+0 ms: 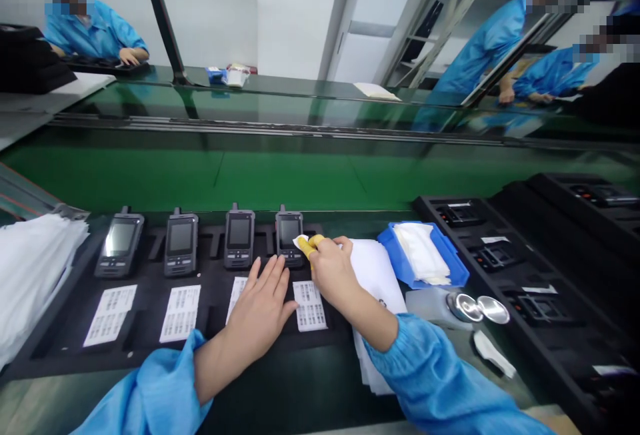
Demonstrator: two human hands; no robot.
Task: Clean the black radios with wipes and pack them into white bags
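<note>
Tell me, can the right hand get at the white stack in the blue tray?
Probably yes: the right hand is near, only flat white paper lies between, and the blue tray is open-topped, leaving the white stack exposed. That hand pinches a small white piece, though.

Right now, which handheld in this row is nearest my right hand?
The rightmost handheld, your right hand at its edge; the other three lie farther left.
</note>
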